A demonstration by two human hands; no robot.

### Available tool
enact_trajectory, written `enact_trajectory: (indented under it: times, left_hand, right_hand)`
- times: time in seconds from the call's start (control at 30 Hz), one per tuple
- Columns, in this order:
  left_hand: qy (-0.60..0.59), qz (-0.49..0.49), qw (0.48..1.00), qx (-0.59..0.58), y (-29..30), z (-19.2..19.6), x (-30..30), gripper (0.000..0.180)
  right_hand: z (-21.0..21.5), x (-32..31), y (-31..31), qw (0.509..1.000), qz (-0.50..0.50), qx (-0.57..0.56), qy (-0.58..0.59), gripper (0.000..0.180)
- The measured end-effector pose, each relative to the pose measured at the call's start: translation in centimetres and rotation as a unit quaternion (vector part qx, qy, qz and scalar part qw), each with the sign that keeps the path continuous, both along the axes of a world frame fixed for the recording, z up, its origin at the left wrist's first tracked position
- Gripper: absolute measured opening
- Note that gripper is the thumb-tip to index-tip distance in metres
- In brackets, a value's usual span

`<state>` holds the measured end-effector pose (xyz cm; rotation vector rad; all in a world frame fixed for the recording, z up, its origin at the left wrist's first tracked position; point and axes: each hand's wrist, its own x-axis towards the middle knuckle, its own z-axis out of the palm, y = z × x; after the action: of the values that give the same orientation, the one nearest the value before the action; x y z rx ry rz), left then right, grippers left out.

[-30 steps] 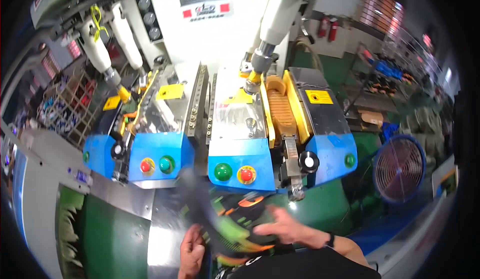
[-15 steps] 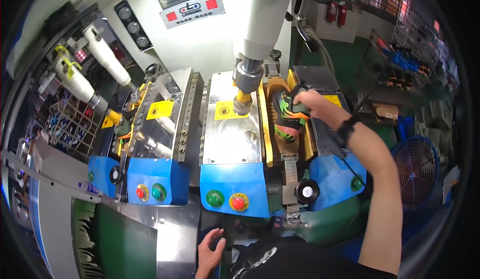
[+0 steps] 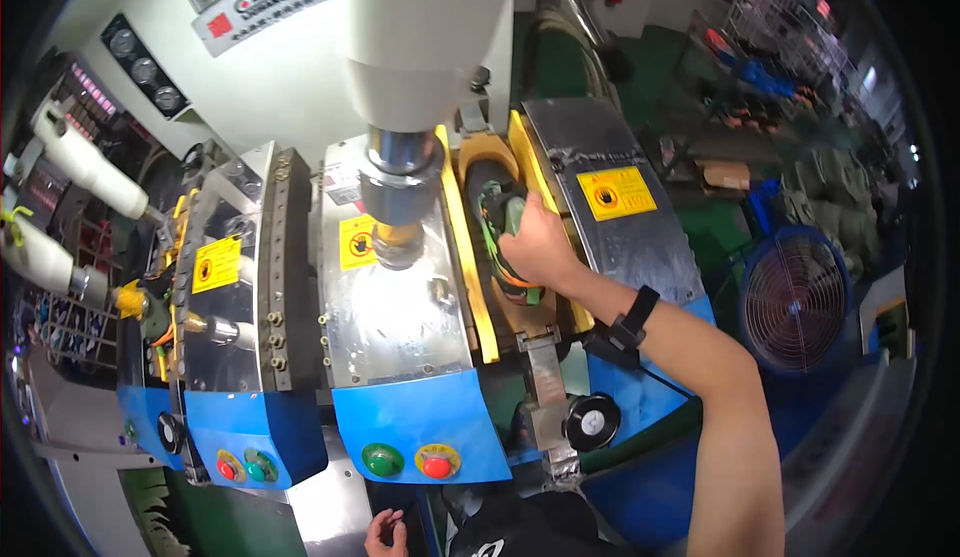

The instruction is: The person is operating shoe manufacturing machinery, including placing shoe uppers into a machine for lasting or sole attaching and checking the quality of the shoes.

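The right hand (image 3: 535,247) now lies deep in the yellow-walled bay (image 3: 470,257) of the press, fingers closed over a dark shoe (image 3: 500,222) with green and orange trim. Half a second ago the hand was just reaching into that bay with the shoe, and a second ago the shoe was down by the person's lap, so it has travelled from body to machine and now sits between the yellow walls, pressed down by the palm. That reads as seating the shoe in place, with release not yet made. The left hand (image 3: 385,535) stays low at the bottom edge, near the green button (image 3: 383,459) and red button (image 3: 437,462); its fingers look loosely spread and hold nothing. The big ram (image 3: 400,187) hangs over the neighbouring metal plate (image 3: 395,307), left of the bay.
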<state>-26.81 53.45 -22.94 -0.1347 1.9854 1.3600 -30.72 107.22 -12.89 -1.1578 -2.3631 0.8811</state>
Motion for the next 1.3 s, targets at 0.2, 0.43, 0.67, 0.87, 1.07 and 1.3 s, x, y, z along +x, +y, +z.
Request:
enact_trajectory:
  times: [0.2,0.43,0.67,0.87,1.07,1.3]
  left_hand:
    - [0.105,-0.127,0.981,0.098,4.7,-0.3,-1.3,0.033]
    - [0.143,-0.067,0.981,0.114,-0.1,-1.1,-3.0,0.030]
    - [0.093,-0.117,0.975,0.166,-1.2,-1.3,-3.3,0.032]
    - [0.110,-0.035,0.976,0.182,-3.2,-2.3,-1.0,0.031]
    - [0.121,-0.001,0.988,0.101,-5.5,-0.1,3.6,0.031]
    - [0.157,-0.003,0.988,0.016,-11.7,0.4,9.0,0.032]
  right_hand:
    - [-2.0,0.2,1.5,0.999,-0.028,0.020,-0.026,0.048]
    - [3.1,2.4,-11.9,0.960,0.147,0.228,0.068,0.072]
    - [-3.5,-4.1,-30.8,0.907,0.339,0.229,-0.103,0.071]
    - [-1.0,0.8,-34.7,0.903,0.391,0.163,0.069,0.061]
    - [-4.7,8.5,-39.7,0.876,0.415,-0.197,0.146,0.044]
    - [-6.0,11.9,-43.1,0.806,0.491,-0.325,0.062,0.033]
